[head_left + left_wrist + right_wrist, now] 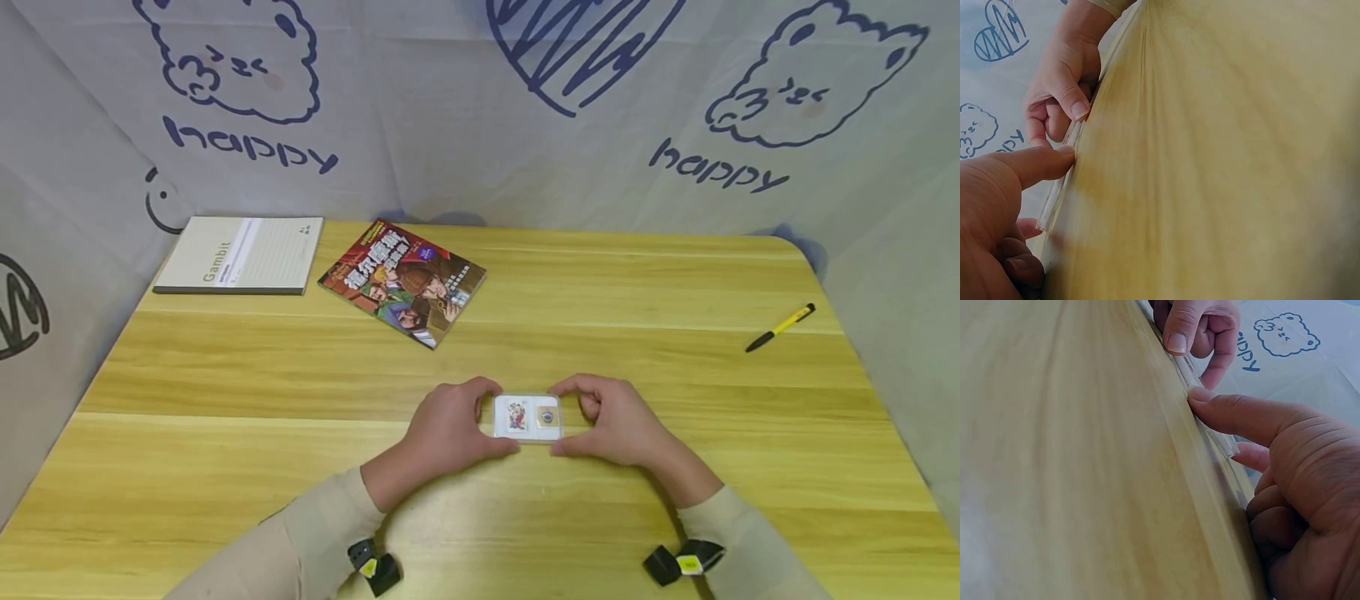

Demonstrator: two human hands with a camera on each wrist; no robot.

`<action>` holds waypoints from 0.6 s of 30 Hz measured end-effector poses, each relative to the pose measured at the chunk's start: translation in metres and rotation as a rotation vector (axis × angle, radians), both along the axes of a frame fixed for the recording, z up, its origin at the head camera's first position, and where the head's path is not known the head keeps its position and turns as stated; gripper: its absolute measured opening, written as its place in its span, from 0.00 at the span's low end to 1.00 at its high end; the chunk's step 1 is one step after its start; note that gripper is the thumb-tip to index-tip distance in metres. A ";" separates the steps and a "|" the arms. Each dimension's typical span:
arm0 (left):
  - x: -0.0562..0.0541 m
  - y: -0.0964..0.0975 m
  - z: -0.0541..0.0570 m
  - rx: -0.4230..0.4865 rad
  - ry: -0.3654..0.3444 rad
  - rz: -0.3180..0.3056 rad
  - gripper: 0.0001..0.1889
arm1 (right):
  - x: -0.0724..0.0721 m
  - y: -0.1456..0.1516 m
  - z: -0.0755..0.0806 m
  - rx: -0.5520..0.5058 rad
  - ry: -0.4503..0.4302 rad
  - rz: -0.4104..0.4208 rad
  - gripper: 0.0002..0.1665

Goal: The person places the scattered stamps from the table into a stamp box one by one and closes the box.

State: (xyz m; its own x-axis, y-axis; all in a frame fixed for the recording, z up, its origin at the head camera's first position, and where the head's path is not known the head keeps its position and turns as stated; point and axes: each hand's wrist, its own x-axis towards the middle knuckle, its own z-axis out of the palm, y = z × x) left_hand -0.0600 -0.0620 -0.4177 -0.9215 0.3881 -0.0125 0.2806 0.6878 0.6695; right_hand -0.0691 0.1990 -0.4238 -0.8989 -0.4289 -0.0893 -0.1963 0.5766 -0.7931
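A small clear plastic case [527,417] with a white inside lies on the table before the person. Two little pictures show through its lid, a colourful figure on the left half and a gold-and-blue emblem on the right. The left hand [450,425] pinches the case's left end, thumb at the near edge and forefinger at the far edge. At the other end the right hand [618,421] grips it the same way, its other fingers curled under. In the left wrist view the case [1059,187] appears edge-on, low against the tabletop, with both thumbs along its near side.
A comic-style book [405,283] lies askew at the back, beside a pale notebook [240,254] marked Gambit. Toward the right edge is a yellow and black pen [780,327]. White cloth [450,150] with drawings hangs behind the wooden table [600,317].
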 end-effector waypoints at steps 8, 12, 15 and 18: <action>0.000 0.000 0.002 -0.010 -0.026 0.001 0.35 | 0.000 0.000 0.000 -0.017 -0.020 -0.001 0.35; -0.001 0.001 0.003 -0.012 -0.034 -0.002 0.35 | 0.000 0.001 -0.001 -0.025 -0.019 0.008 0.36; -0.001 0.001 0.003 -0.017 -0.038 -0.005 0.35 | 0.000 0.002 -0.001 -0.032 -0.002 0.007 0.36; -0.001 0.001 0.004 -0.021 -0.039 -0.007 0.35 | 0.000 0.002 -0.002 -0.040 0.010 -0.002 0.35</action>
State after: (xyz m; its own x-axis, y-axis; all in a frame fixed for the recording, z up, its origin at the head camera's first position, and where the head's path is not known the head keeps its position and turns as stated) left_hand -0.0612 -0.0613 -0.4133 -0.9176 0.3935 -0.0565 0.2592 0.7000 0.6655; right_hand -0.0692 0.2011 -0.4255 -0.9007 -0.4298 -0.0632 -0.2032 0.5453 -0.8133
